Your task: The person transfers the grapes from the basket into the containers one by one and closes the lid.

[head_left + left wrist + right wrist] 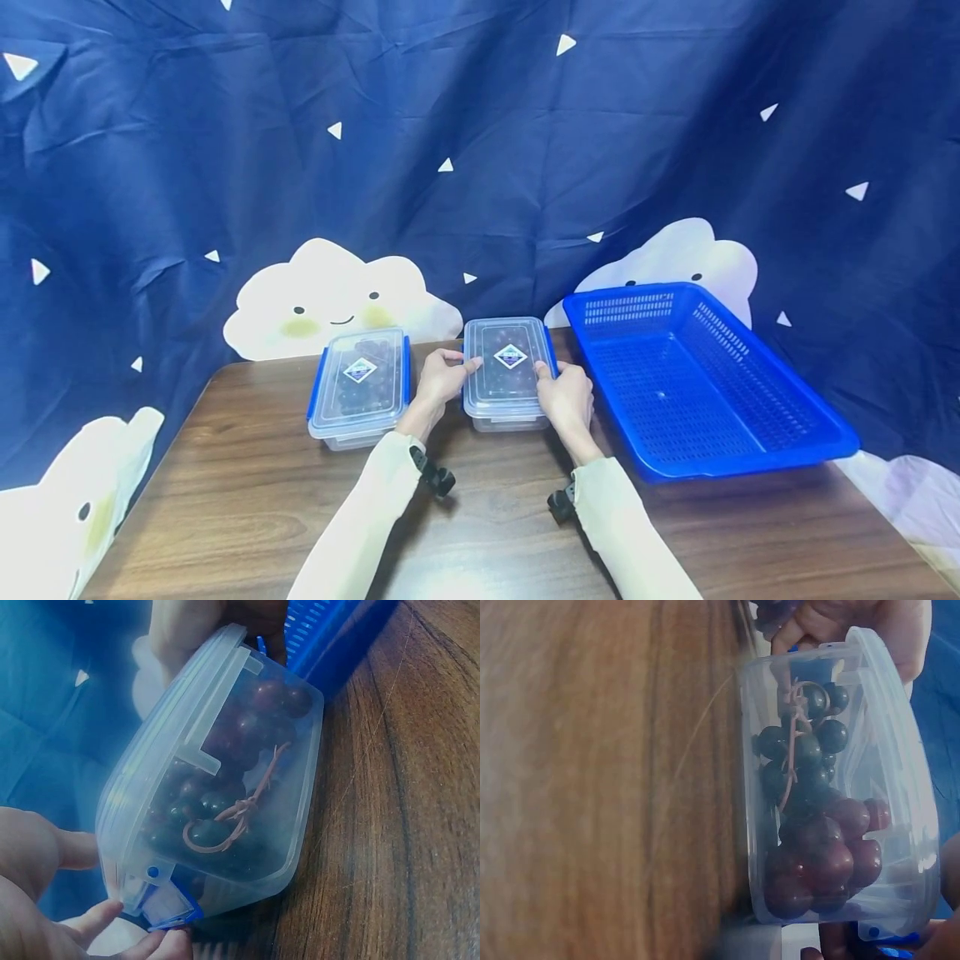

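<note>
A clear plastic food container (pixel 504 392) with a see-through lid, a diamond label and blue side clips stands on the table. Dark and reddish grapes (pixel 821 859) on a pinkish stem (pixel 790 761) show through its wall. My left hand (pixel 442 379) holds its left side, thumb on the lid's edge; in the left wrist view its fingertips touch a blue clip (pixel 171 906) that tilts outward. On the opposite side my right hand (pixel 567 398) grips the container, thumb over the lid's rim and fingers by another blue clip (pixel 885 935), partly hidden.
A similar lidded container (pixel 358 412) with dark round contents stands just left of my left hand. To the right lies a large blue perforated basket (pixel 742 464), close to my right hand. Behind the brown wooden table (pixel 247 475) hangs a blue cloth (pixel 487 108).
</note>
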Motion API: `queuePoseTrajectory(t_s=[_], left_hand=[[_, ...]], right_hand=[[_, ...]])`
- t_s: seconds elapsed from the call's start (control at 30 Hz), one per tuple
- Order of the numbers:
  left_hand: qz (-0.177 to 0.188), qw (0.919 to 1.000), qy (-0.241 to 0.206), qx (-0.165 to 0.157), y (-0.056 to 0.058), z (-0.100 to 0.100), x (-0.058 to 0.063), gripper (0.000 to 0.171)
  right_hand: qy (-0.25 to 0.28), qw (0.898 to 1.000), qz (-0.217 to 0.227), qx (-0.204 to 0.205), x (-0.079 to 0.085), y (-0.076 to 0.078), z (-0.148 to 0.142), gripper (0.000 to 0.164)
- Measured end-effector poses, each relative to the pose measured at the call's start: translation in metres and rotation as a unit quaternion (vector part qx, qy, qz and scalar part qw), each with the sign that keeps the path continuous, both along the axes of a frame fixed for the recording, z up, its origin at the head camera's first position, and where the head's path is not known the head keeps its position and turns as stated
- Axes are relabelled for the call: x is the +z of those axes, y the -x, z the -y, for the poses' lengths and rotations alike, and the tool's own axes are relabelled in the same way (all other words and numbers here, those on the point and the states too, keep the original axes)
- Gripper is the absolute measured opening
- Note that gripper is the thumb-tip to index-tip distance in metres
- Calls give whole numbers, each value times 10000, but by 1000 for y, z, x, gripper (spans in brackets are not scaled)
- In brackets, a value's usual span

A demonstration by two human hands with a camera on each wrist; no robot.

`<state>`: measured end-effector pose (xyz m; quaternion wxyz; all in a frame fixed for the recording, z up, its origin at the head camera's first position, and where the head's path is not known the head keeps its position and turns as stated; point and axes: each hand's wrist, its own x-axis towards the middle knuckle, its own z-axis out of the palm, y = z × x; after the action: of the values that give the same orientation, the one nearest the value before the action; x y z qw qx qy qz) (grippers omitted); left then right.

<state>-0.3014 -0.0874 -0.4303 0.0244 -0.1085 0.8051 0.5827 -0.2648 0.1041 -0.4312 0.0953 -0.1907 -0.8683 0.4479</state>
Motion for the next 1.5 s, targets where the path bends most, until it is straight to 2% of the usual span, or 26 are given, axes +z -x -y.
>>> queuePoseTrajectory(t_s=[0.27, 0.7, 0.97, 1.17, 1.27, 1.43, 1.5], left_hand=[[52, 9998, -195, -60, -2, 0, -5, 45], [14, 9995, -307, -118, 2, 3, -2, 50], [32, 10000, 1, 68, 0, 1, -4, 65], [22, 9998, 57, 170, 0, 0, -4, 78], [-47, 9998, 148, 130, -1, -1, -3, 71], [-318, 9986, 419, 108, -3, -5, -3, 49], [-419, 9977, 514, 156, -3, -6, -4, 47]], right_hand=[[-451, 9988, 27, 172, -3, -1, 0, 46], [-588, 9981, -117, 141, 1, 0, 0, 47], [-599, 9980, -208, 73, -2, -1, 1, 45], [-621, 9978, -248, 4, -5, -1, 1, 45], [-612, 9977, -306, -11, -6, -1, 0, 42], [-610, 9976, -334, 12, -7, -2, 0, 42], [-611, 9976, -319, 25, -7, -2, 0, 44]])
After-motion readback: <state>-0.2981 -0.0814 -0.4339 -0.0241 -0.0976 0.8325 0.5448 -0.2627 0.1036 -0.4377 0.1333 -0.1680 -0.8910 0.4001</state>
